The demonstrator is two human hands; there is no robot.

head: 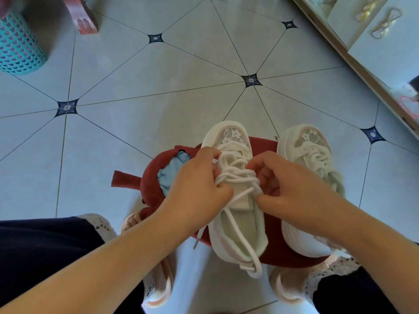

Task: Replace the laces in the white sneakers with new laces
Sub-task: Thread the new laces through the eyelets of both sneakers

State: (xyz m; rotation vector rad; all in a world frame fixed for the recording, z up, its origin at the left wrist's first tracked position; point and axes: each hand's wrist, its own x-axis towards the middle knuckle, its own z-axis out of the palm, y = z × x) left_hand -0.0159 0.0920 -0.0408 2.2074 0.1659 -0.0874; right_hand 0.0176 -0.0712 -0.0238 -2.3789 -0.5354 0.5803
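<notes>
Two white sneakers with lace toe panels stand side by side on a red stool (pixel 267 252), toes pointing away from me. On the left sneaker (pixel 229 137) a white lace (pixel 235 175) crosses loosely through the eyelets, and its free ends trail over the heel opening and off the stool's front. My left hand (pixel 197 189) grips the lace on the shoe's left side. My right hand (pixel 288 189) pinches the lace on the right side, thumb near the tongue. The right sneaker (pixel 310 155) is laced and untouched.
The stool's red cover is torn on the left, showing blue padding (pixel 172 175). Grey tiled floor lies all around. A teal perforated basket (pixel 18 46) stands far left, a red furniture leg (pixel 84 21) behind it, and a shelf with boxes (pixel 374 41) on the right. My own feet sit under the stool.
</notes>
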